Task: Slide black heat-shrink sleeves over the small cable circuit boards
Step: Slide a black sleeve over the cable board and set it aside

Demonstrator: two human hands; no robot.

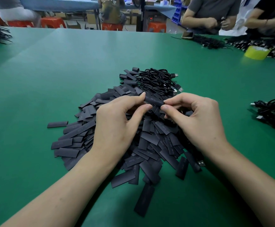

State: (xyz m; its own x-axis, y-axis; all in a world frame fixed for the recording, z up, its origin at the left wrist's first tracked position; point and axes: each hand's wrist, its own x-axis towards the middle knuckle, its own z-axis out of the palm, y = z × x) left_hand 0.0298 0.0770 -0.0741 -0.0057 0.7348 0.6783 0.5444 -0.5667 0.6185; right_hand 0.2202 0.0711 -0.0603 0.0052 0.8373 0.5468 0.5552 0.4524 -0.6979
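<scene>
A black heat-shrink sleeve [154, 101] is held level between both hands above a big pile of flat black sleeves [110, 145]. My left hand [117, 126] pinches its left end with thumb and forefinger. My right hand [195, 122] pinches its right end. Whether a circuit board sits inside the sleeve is hidden. Behind the pile lies a bundle of black USB cables [158, 81], several with sleeves on their ends. A USB plug [201, 163] pokes out at the pile's right edge.
The green table [51, 79] stretches all round. More black cables [274, 115] lie at the right edge, a yellow tape roll [256, 52] at far right, cable heaps at the back right and back left. Two people work at the far right corner.
</scene>
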